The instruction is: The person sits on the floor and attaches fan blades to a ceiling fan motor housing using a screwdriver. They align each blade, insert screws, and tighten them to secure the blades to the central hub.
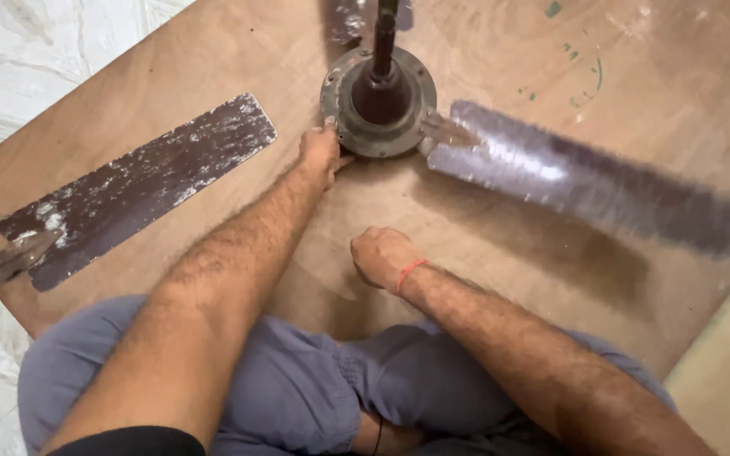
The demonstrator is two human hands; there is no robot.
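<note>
Left hand [320, 152] on fan hub [379, 101], near the board's [483, 262] far edge.
Fingers closed on the hub's rim; right hand [382, 256] fisted on bare board, holding nothing. Likely heavy, stiff metal, best gripped by rim or rod [384, 34]. Blurred blade [585, 177] attached; another blade [133, 190] loose toward the left corner.

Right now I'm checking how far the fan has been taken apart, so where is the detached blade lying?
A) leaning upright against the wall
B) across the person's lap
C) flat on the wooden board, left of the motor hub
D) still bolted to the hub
C: the detached blade lies flat on the wooden board, apart from the motor hub, which the left hand touches.
</note>
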